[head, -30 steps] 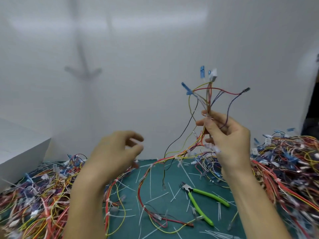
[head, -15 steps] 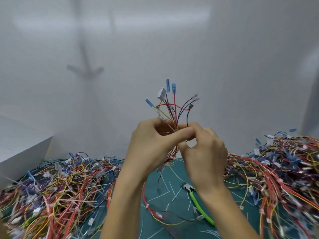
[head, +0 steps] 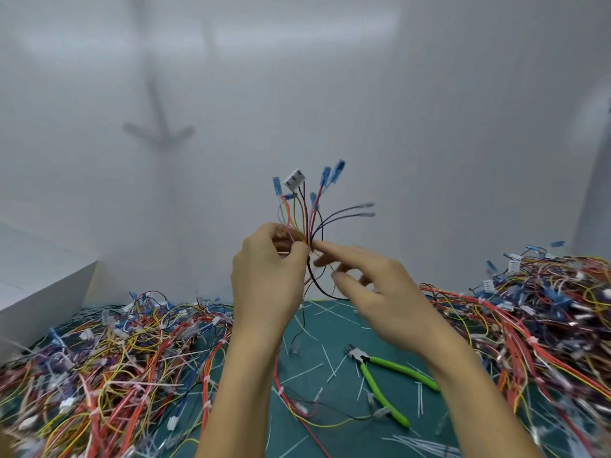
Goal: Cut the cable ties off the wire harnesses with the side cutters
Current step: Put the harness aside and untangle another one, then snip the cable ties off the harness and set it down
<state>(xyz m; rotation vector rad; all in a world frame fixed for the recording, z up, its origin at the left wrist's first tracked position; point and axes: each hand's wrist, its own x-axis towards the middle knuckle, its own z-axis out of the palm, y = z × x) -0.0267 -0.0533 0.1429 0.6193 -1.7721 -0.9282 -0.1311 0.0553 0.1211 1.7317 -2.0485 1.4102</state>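
Observation:
My left hand [head: 267, 276] grips a wire harness [head: 305, 209] held upright above the mat. Its red, yellow, black and purple wires fan out above my fingers and end in blue terminals and a white connector. The harness's long tail hangs down to the mat. My right hand [head: 373, 292] is just right of the bundle with its fingers spread, the index fingertip touching the wires at the left hand's grip. The side cutters [head: 380, 381], with green handles, lie on the green mat [head: 347, 434] below my right forearm, jaws pointing up-left.
Large tangles of harnesses fill the left [head: 109, 365] and right [head: 535, 319] sides of the mat. Cut white cable ties [head: 327, 358] are strewn around the cutters. A white box [head: 39, 292] stands at the far left, and a white wall rises behind.
The harness passed from my right hand to my left. My left hand rose and closed on the bundle; my right hand opened and now spreads beside it. The view has shifted right.

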